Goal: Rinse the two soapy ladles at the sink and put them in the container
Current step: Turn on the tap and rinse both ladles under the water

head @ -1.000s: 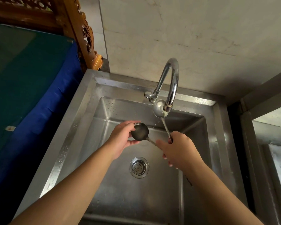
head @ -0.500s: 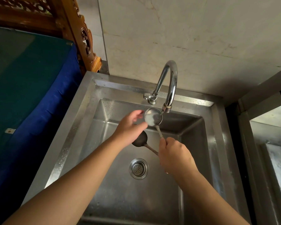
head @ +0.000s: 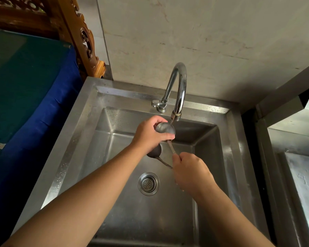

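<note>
Now we are gripping both ladle handles in our right hand [head: 189, 171], the darker ladle [head: 154, 152] hanging lower. Our left hand [head: 148, 133], having left that bowl, is rubbing the shiny ladle [head: 165, 128] just beneath the faucet [head: 177, 90]; rinsing is shifting to the second ladle.

Silver ladles [head: 165, 128], steel-grey sink [head: 89, 113], blue cloth [head: 43, 104], carved brown wood [head: 82, 36]
</note>
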A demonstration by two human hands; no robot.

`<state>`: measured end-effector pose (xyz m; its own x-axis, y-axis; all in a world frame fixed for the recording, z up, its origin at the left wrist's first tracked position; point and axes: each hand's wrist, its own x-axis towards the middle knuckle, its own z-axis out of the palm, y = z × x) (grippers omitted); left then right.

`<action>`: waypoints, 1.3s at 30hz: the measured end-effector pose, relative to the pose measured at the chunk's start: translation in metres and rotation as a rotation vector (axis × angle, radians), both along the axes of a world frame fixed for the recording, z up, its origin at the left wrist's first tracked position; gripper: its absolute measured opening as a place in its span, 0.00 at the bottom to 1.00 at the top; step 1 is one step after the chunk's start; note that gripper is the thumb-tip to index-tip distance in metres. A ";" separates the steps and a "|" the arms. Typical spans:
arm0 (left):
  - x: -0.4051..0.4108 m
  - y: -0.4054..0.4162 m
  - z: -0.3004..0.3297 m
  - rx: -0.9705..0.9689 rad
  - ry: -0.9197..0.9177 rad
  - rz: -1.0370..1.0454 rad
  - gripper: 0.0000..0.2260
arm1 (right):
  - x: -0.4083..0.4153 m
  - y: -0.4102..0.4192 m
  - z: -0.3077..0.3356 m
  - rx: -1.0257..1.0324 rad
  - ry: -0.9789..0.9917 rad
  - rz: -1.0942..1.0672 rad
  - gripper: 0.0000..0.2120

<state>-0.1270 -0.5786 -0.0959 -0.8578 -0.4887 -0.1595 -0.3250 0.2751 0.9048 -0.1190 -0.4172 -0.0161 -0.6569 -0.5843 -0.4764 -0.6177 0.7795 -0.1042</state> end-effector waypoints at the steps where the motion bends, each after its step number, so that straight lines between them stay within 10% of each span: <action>1: -0.003 -0.001 0.000 -0.016 -0.008 0.015 0.19 | 0.002 0.001 -0.001 -0.006 0.003 0.004 0.12; 11: -0.012 -0.012 0.004 -0.206 0.086 -0.025 0.07 | -0.002 -0.001 0.018 -0.284 -0.257 -0.438 0.17; 21: 0.000 -0.022 0.004 0.169 -0.073 -0.169 0.24 | -0.005 0.000 0.014 -0.285 -0.343 -0.476 0.16; 34: -0.014 -0.004 0.016 -0.308 0.085 0.001 0.15 | 0.001 -0.001 0.012 -0.381 -0.277 -0.552 0.21; 39: -0.005 -0.011 0.011 -0.103 0.008 -0.051 0.13 | -0.004 0.003 0.004 -0.379 -0.348 -0.683 0.20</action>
